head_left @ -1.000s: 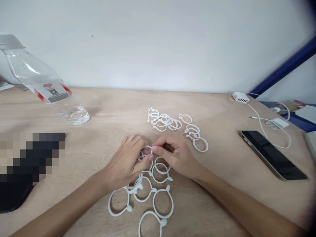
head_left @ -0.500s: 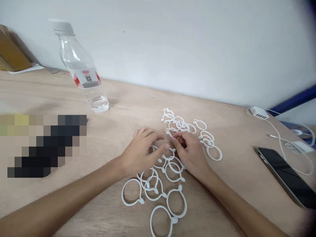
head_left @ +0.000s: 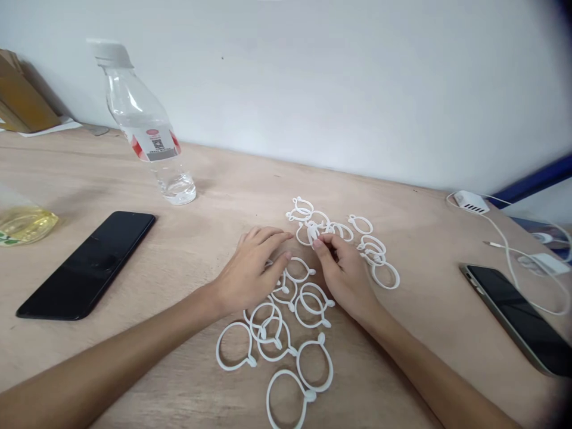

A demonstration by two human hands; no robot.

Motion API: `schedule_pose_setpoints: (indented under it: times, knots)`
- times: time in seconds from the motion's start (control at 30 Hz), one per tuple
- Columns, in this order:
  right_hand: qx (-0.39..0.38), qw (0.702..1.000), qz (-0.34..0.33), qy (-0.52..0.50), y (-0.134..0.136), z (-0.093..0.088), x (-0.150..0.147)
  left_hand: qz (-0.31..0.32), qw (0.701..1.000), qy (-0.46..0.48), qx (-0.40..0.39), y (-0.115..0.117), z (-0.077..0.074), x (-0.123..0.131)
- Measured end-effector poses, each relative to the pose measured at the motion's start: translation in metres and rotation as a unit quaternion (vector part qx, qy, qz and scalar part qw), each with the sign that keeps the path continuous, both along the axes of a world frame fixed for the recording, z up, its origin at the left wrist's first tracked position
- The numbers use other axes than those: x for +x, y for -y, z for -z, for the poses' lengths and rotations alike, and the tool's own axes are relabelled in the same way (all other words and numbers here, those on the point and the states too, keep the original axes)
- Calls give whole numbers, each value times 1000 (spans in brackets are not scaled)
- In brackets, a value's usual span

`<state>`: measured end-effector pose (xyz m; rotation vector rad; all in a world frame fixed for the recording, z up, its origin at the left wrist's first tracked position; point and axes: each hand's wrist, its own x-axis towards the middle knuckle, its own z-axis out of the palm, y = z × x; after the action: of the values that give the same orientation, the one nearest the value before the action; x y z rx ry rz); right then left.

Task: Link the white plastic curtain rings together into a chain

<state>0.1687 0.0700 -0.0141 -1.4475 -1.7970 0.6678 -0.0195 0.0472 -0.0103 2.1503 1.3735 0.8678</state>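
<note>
Several white plastic loop ties with knobbed ends lie on the plywood tabletop [head_left: 214, 202] in loose groups. My right hand [head_left: 344, 271] reaches the far tangled group [head_left: 313, 219], its fingertips pinched on one white loop [head_left: 312, 232]. My left hand [head_left: 251, 268] rests palm-down, fingers apart and holding nothing, partly covering a loop [head_left: 286, 291] by its fingertips. A nearer group [head_left: 272, 339] spreads below both hands. Another small cluster [head_left: 374, 257] sits to the right of my right hand. The hands hide parts of several loops.
A clear water bottle [head_left: 149, 134] with a red-and-white label stands at the back left. A black phone [head_left: 87, 265] lies on the left, and a second phone [head_left: 513, 316] lies on the right. A white charger [head_left: 471, 201] with a cable sits at the back right.
The view has turned left and steadied. My hands have come apart from holding a loop together; my right hand has moved forward to the far group, and my left hand now lies flat.
</note>
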Motion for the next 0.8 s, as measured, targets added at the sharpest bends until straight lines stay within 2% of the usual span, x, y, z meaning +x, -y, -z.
schedule_pose_setpoints:
  times: [0.13,0.23,0.3,0.33,0.4,0.47,0.67,0.8]
  knots:
    - [-8,999,-33,-4,0,-1,0,-10,999,23,-28,-6,-4,1]
    - [-18,999,-36,-28,0,-1,1,-3,999,-26,-20,-21,-8,8]
    - [-29,998,-33,-53,0,-2,1,30,995,-98,7,-34,-12,15]
    - [-35,997,-30,-66,0,-2,2,67,990,-124,7,-41,-14,19]
    - [-45,995,-30,-86,0,-2,2,127,981,-144,0,-52,-18,25]
    - [-43,994,-29,-97,0,-2,3,154,976,-152,-5,-58,-21,28]
    - [-12,996,-25,-86,-1,-1,4,99,983,-151,36,-56,-27,21]
    - [-7,995,-30,-90,-1,-1,3,55,986,-146,60,-60,-23,19]
